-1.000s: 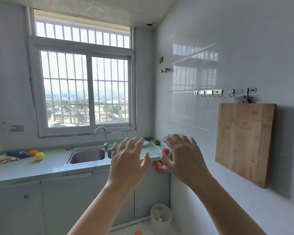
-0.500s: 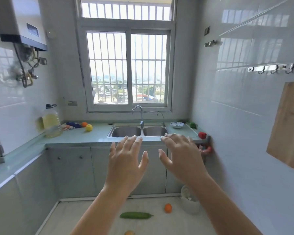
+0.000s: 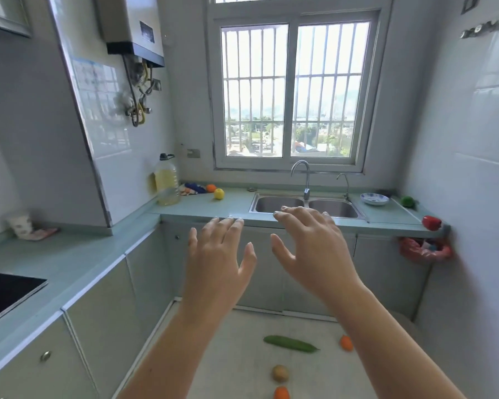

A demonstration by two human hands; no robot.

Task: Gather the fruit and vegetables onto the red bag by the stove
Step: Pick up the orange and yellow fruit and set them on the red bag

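Observation:
My left hand (image 3: 216, 260) and my right hand (image 3: 314, 249) are held out in front of me, fingers spread, holding nothing. On the floor lie a green cucumber (image 3: 290, 343), a small orange fruit (image 3: 346, 342), a brownish potato (image 3: 280, 373) and an orange piece (image 3: 281, 393). On the back counter sit a yellow fruit (image 3: 219, 193) and an orange fruit (image 3: 211, 188). A green pepper (image 3: 407, 201) and a red pepper (image 3: 431, 223) rest on the right end of the counter. A pinkish-red item (image 3: 42, 234) lies on the left counter beyond the black stove (image 3: 6, 292).
A double sink (image 3: 306, 204) with a tap sits under the window. An oil bottle (image 3: 166, 180), a blue-white bowl (image 3: 374, 199) and a white cup (image 3: 19, 224) stand on the counters. A red plastic bag (image 3: 425, 249) hangs below the counter's right end. A water heater (image 3: 133, 27) is mounted on the left wall.
The view has swung left and down, bringing in the left counter, stove and the produce on the floor. Both hands stay raised and spread, empty.

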